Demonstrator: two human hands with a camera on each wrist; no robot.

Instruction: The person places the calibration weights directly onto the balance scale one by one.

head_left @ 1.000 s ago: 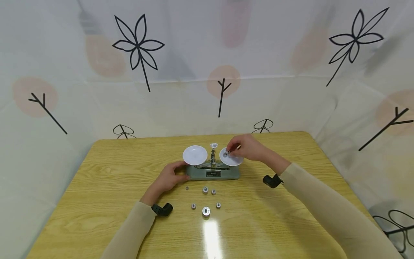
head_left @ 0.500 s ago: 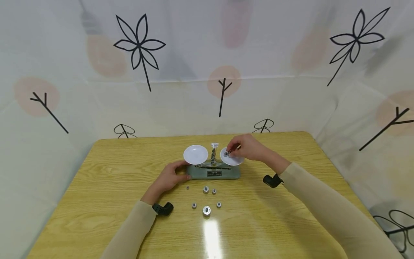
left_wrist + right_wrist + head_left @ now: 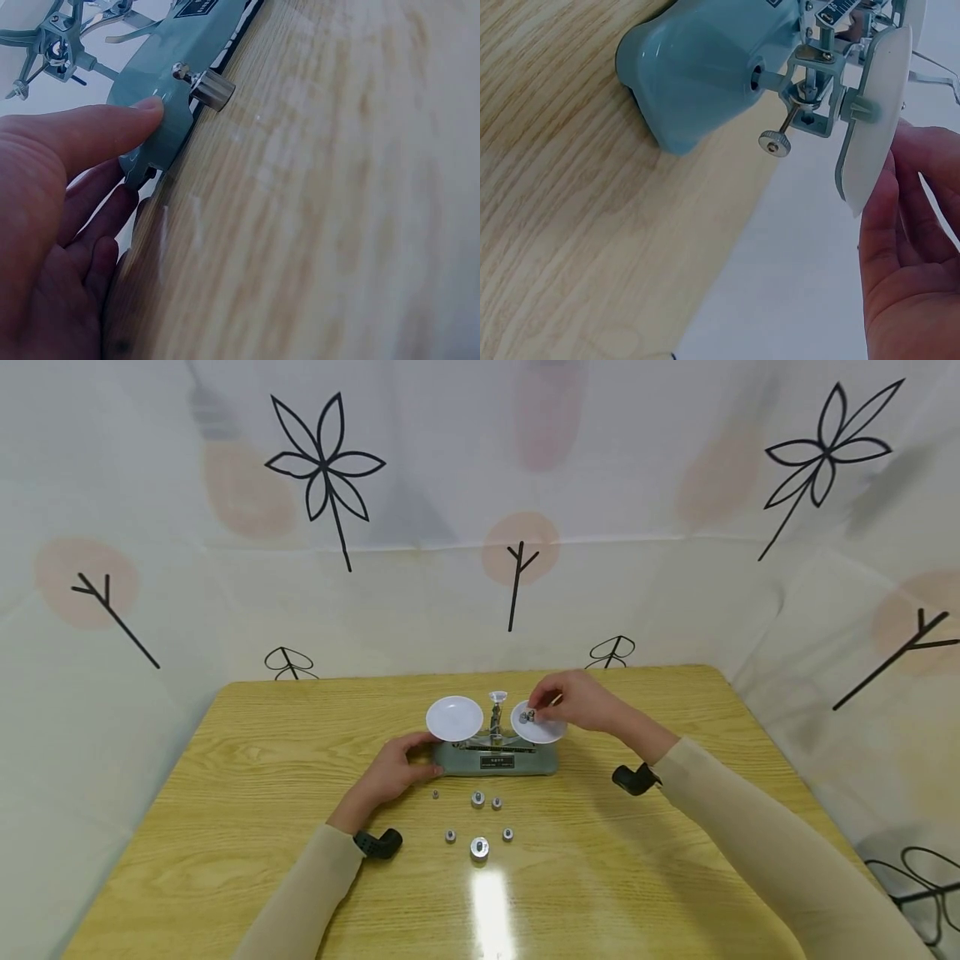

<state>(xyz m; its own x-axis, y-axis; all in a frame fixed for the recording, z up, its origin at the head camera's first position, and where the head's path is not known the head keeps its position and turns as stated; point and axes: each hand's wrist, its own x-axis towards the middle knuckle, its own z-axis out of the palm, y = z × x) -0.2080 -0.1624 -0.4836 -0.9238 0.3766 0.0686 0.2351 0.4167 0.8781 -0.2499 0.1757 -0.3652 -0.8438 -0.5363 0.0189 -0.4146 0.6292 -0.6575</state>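
A balance scale (image 3: 459, 762) with a green base and two white pans stands toward the back of the table. My left hand (image 3: 390, 768) holds the base's left end, thumb in front and fingers behind, as the left wrist view shows beside a metal adjusting knob (image 3: 213, 90). My right hand (image 3: 579, 700) is at the right pan (image 3: 546, 735), thumb and finger bent right beside small metal weights (image 3: 523, 717) lying there. I cannot tell whether they still pinch one. In the right wrist view the pan's edge hides those fingertips. The left pan (image 3: 454, 718) holds nothing.
Several metal weights of different sizes stand on the wooden table (image 3: 285, 827) in front of the scale, the largest weight (image 3: 479, 849) nearest me. A patterned white cloth (image 3: 435, 593) hangs behind the table and along its sides.
The right hand has shifted slightly right, and a second weight beside its fingertips shows more fully on the right pan. The left hand stays on the base.
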